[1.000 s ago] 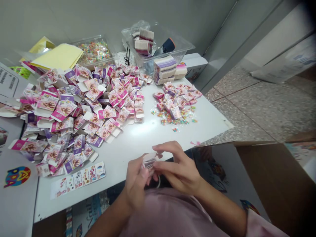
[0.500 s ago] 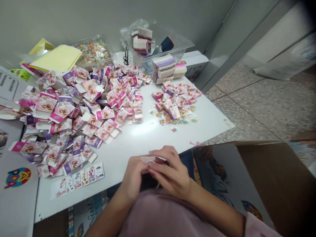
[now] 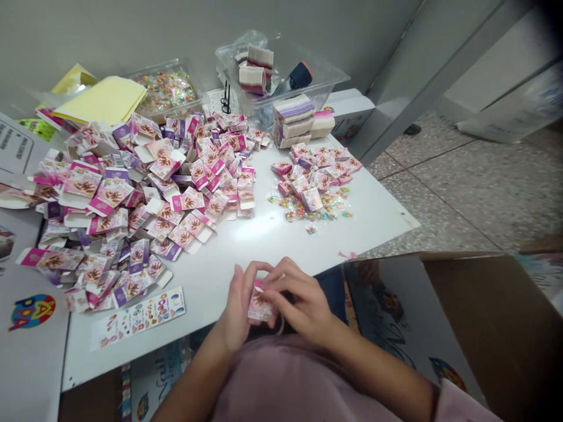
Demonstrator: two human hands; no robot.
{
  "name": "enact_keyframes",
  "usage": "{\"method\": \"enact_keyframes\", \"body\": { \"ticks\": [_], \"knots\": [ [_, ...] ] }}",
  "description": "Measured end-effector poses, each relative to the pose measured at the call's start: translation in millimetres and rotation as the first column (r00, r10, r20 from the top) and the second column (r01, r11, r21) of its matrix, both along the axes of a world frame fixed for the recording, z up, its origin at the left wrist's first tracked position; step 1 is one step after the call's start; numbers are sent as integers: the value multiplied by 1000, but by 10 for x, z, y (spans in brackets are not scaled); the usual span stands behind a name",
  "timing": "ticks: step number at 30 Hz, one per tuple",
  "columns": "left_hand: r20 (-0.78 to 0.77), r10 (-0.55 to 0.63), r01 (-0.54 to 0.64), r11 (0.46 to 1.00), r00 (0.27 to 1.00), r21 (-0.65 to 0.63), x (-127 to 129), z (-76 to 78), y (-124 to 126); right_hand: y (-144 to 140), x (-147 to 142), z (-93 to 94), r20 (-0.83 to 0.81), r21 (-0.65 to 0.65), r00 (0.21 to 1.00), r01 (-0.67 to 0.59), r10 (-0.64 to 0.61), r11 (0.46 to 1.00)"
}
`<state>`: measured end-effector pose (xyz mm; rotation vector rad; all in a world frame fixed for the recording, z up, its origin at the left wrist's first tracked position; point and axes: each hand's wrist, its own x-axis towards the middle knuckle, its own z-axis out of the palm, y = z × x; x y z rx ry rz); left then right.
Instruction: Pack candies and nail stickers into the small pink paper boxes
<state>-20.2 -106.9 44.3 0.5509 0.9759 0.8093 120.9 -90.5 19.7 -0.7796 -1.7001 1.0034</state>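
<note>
While both hands meet at the near table edge, one small pink-and-white printed cardboard box (image 3: 260, 305) is pinched between them: left hand (image 3: 237, 313) cupping it from the side, right hand (image 3: 303, 305) closed over its top with fingertips on the upper flap.

Progress, as judged from the layout: a small group of closed pink boxes (image 3: 314, 173) lies beyond and to the right of the grip, resting among loose multicoloured sweets in clear wrap (image 3: 308, 212); a far larger heap of open pink-and-purple boxes with white flaps sticking out (image 3: 141, 187) spreads beyond and to the left. Most of the pile appears unfinished; the held box looks close to shut.

Other items:
- Flat strip of printed stickers (image 3: 138, 319), just left of the grip, lying flat.
- Banded stacks of flat carton blanks, purple and white edges (image 3: 294, 120), far beyond the grip.
- Clear plastic tub (image 3: 325, 76) behind those, holding more banded stacks and a dark cylindrical object.
- Second clear tray of coloured sweets (image 3: 169, 88), far left beyond the heap.
- Yellow paper sheets (image 3: 103, 101), matte, beside that tray.
- White glossy tabletop (image 3: 246, 246), smooth, with a light glare beyond the grip.
- Brown cardboard carton (image 3: 484, 316), right of the grip, below table level.
</note>
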Motion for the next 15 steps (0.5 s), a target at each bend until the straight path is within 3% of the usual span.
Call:
{"method": "enact_keyframes", "body": {
  "ticks": [2, 4, 6, 8, 10, 12, 13, 15],
  "knots": [
    [-70, -5, 8, 999, 998, 46, 7, -31, -15, -7, -9, 4, -76, -261, 997, -23, 4, 965],
    [-100, -16, 23, 997, 995, 72, 13, -51, -22, -30, -24, -5, -165, -466, 986, -86, 9, 881],
    [-101, -35, 43, 996, 994, 75, 12, -49, -20, -59, -40, -19, -258, -587, 966, -156, -1, 794],
    [-108, -56, 64, 995, 993, 70, 3, -35, -10, -80, -49, -23, -296, -615, 954, -161, -38, 772],
    [-131, -67, 76, 995, 989, 70, -16, -22, 3, -85, -45, -10, -243, -520, 969, -85, -52, 850],
    [-152, -70, 79, 995, 986, 57, -39, -22, 18, -79, -29, 12, -131, -281, 991, -18, -20, 959],
    [-159, -70, 78, 996, 985, 47, -50, -29, 23, -75, -17, 23, -67, -142, 998, -10, 0, 990],
    [-161, -75, 82, 996, 984, 39, -70, -62, 28, -70, 9, 40, 42, 75, 999, -28, 25, 997]
  ]
}}
